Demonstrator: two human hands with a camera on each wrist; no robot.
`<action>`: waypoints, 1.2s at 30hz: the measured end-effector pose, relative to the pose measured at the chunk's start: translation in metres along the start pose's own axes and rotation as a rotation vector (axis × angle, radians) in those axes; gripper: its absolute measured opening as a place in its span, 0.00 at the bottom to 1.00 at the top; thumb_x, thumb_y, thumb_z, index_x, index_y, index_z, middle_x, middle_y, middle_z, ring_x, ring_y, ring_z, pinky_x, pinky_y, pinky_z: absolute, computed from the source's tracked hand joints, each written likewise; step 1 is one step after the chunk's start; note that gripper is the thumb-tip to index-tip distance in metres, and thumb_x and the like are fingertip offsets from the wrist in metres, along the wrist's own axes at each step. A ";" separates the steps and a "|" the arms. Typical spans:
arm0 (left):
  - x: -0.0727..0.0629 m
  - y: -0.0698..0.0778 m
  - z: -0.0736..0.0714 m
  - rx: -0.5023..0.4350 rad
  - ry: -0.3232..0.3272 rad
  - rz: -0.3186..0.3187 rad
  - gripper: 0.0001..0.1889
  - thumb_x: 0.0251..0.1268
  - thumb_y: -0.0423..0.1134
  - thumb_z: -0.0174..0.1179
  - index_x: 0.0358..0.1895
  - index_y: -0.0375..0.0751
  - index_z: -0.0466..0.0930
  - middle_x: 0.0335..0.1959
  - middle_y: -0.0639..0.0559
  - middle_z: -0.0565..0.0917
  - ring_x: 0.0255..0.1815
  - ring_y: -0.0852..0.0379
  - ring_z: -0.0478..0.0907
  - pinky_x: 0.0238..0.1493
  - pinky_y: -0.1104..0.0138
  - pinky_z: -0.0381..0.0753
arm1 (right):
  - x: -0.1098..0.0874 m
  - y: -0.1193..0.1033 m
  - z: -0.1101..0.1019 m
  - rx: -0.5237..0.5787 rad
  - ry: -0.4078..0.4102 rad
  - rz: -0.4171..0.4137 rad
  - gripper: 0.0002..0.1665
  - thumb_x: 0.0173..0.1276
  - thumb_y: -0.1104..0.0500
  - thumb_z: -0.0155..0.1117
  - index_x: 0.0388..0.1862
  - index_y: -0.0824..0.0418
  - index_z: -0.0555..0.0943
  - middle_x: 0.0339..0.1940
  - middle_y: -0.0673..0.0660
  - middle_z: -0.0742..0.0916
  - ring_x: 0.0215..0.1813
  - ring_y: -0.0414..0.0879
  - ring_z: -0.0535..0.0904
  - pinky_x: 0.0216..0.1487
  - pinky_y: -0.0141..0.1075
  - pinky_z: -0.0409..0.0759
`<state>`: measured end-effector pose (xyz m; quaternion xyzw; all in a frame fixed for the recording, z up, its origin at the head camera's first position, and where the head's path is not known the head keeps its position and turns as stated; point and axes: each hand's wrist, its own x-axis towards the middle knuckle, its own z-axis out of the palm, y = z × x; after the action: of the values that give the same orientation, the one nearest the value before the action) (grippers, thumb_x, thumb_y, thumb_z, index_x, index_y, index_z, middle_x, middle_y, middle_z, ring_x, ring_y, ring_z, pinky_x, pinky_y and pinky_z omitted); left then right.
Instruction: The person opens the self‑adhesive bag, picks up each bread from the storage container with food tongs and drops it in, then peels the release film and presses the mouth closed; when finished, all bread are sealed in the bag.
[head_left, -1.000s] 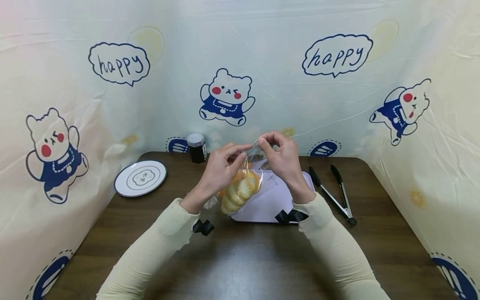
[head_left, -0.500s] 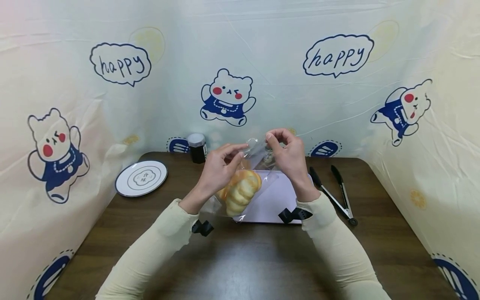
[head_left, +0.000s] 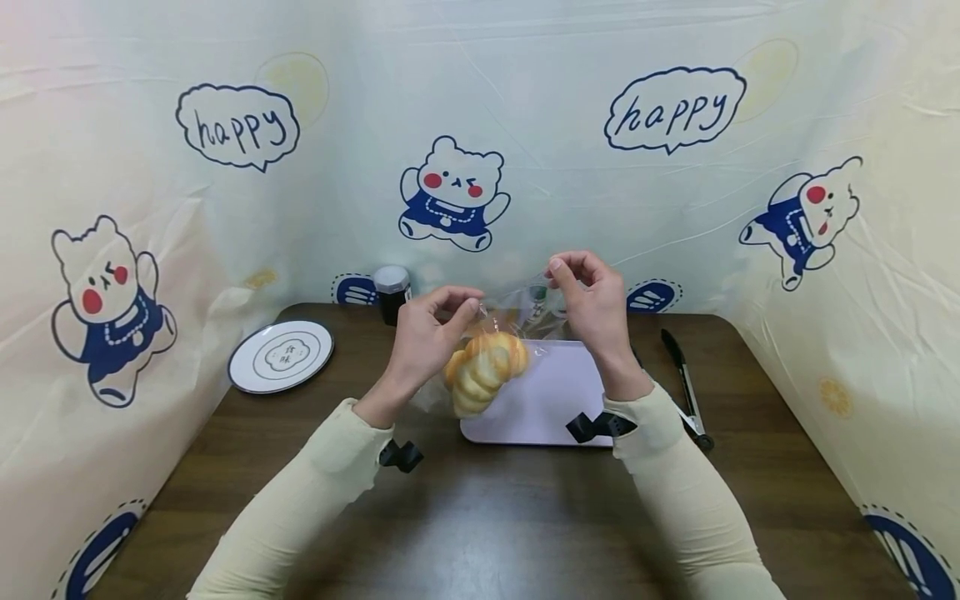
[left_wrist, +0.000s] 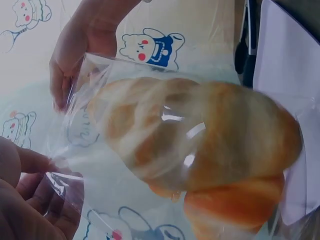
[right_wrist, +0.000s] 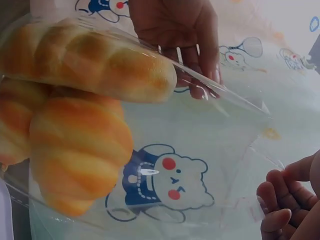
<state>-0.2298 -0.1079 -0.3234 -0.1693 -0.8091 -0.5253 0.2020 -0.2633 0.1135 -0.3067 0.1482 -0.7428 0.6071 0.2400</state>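
Note:
A clear plastic bag (head_left: 517, 321) with bread in it hangs between my two hands over the table. My left hand (head_left: 427, 337) pinches its mouth at the left between thumb and index finger. At the right, the thumb and fingertips of my right hand (head_left: 600, 325) pinch the opposite edge, and the film stretches between them. Inside the bag lie a long ridged bread (left_wrist: 200, 132) and, in the right wrist view, an orange-brown croissant-shaped bread (right_wrist: 80, 150) beside another piece partly hidden behind it.
A lavender tray (head_left: 555, 400) lies behind and below the bag. Black-tipped tongs (head_left: 688, 387) are at the right, partly behind the right wrist. A white plate (head_left: 255, 367) and a dark jar with a grey lid (head_left: 393, 279) stand at the left. A green-capped bottle (head_left: 537, 302) shows through the film.
My hands have drawn apart, the right one going rightward and slightly up, the left one slightly left. The bag's mouth has spread from bunched to wide, and the bread has shifted inside.

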 end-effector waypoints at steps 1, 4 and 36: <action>0.000 0.000 -0.001 0.000 0.007 0.002 0.13 0.70 0.46 0.62 0.46 0.41 0.87 0.39 0.47 0.89 0.37 0.55 0.84 0.40 0.63 0.84 | 0.001 0.000 -0.001 0.003 0.007 0.007 0.18 0.72 0.49 0.64 0.44 0.64 0.84 0.36 0.55 0.87 0.37 0.42 0.82 0.41 0.33 0.77; 0.001 -0.002 -0.002 0.003 0.026 0.016 0.13 0.71 0.46 0.61 0.46 0.41 0.87 0.39 0.47 0.89 0.37 0.55 0.83 0.39 0.64 0.84 | 0.003 0.002 -0.006 0.019 0.023 0.019 0.18 0.71 0.50 0.65 0.44 0.64 0.84 0.35 0.49 0.87 0.36 0.42 0.82 0.41 0.33 0.78; 0.003 -0.017 -0.022 0.035 0.170 -0.012 0.11 0.67 0.45 0.64 0.44 0.44 0.89 0.34 0.50 0.90 0.33 0.59 0.80 0.32 0.71 0.76 | 0.017 0.018 -0.062 0.293 0.219 0.132 0.03 0.69 0.60 0.67 0.36 0.59 0.85 0.28 0.47 0.88 0.29 0.40 0.80 0.19 0.25 0.67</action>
<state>-0.2374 -0.1348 -0.3276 -0.1157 -0.7990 -0.5248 0.2698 -0.2757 0.1790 -0.3038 0.0656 -0.6240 0.7358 0.2550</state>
